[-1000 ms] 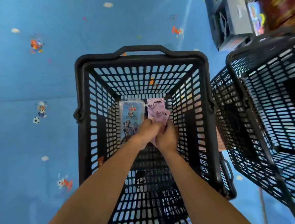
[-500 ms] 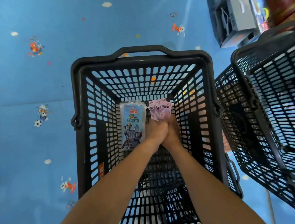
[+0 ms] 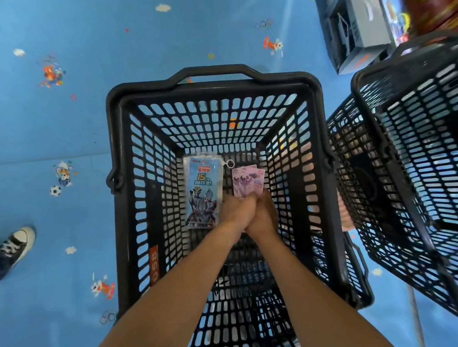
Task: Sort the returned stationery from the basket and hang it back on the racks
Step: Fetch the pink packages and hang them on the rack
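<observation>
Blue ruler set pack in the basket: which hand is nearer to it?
Left. The left hand sits right beside the ruler set pack, at its lower right edge; the right hand is farther right. Both hold the pink packs.

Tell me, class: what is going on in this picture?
A person reaches both arms into a black basket on the floor. The left hand and right hand together grip a few pink packs low inside it. A blue ruler set sits just left of them in the basket. A second basket stands to the right.
</observation>
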`<state>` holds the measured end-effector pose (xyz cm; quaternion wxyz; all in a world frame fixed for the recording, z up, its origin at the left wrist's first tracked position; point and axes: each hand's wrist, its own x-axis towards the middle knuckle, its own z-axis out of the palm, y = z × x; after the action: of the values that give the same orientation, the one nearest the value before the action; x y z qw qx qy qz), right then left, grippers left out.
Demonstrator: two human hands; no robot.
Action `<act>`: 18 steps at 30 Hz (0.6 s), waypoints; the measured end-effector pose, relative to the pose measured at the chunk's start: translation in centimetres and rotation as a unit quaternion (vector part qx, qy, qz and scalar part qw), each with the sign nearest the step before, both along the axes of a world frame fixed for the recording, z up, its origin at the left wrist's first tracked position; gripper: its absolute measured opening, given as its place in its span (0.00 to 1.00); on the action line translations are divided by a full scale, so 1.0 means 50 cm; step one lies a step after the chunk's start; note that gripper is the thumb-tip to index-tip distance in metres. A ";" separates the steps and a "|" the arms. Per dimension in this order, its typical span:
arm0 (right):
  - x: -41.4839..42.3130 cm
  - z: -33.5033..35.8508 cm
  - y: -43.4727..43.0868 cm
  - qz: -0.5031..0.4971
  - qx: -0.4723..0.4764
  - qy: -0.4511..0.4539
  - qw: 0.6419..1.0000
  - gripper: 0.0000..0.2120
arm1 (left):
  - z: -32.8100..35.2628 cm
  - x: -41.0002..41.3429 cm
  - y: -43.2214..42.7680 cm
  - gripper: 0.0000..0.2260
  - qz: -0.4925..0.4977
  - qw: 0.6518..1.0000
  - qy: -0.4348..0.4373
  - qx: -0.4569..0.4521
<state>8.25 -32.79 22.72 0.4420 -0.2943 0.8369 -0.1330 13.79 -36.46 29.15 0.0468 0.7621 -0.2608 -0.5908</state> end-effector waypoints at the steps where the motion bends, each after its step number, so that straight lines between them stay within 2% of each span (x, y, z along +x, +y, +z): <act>1: -0.002 0.023 -0.009 0.002 0.019 0.021 1.000 0.18 | 0.001 -0.001 0.002 0.29 0.008 1.000 0.011 0.007; 4: -0.008 0.063 -0.014 0.015 0.036 0.061 0.997 0.07 | 0.012 -0.004 0.004 0.35 0.024 0.998 0.043 0.029; 9: -0.008 0.065 0.004 0.000 0.043 0.032 0.999 0.04 | 0.005 -0.007 0.016 0.29 0.043 0.996 0.068 0.034; 13: -0.010 0.114 0.026 0.003 0.029 -0.001 1.000 0.07 | 0.025 -0.008 0.024 0.34 0.053 0.995 0.078 0.034; 15: -0.011 0.136 0.038 -0.014 0.014 -0.064 0.998 0.07 | 0.042 -0.005 0.029 0.30 0.042 0.996 0.080 0.007; 18: -0.010 0.167 0.049 -0.034 -0.016 -0.094 0.995 0.08 | 0.075 -0.001 0.042 0.22 0.024 0.995 0.092 -0.012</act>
<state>7.75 -30.34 31.06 0.5091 -0.2585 0.7991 -0.1881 13.76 -34.37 32.91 0.0938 0.7100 -0.2442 -0.6538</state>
